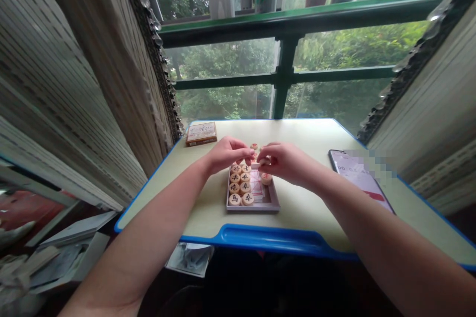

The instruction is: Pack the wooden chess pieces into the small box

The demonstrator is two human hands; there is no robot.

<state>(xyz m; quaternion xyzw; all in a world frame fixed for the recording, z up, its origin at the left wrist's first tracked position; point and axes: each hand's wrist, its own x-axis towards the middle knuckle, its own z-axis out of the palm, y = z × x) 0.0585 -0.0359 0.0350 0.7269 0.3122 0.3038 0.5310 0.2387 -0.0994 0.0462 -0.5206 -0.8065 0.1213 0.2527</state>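
Note:
A shallow box tray [274, 205] lies on the table, holding two columns of wooden xiangqi pieces [245, 188] with black characters on its left side. One piece with a red character [266, 179] sits at the tray's right side. My left hand [231, 152] is over the tray's far left corner, its fingers closed and bent down; what they hold, if anything, is hidden. My right hand [284, 159] is above the far right corner, with a pale xiangqi piece [264, 162] pinched in its fingers. More red-marked pieces [253, 146] lie beyond the tray, between my hands.
A small brown box [201, 133] lies at the table's far left. On the right is a phone [359, 181] with a lit screen. The table [201, 218] has a blue edge and a front groove [271, 238]. Behind it stands a green-framed window [284, 77], with curtains either side.

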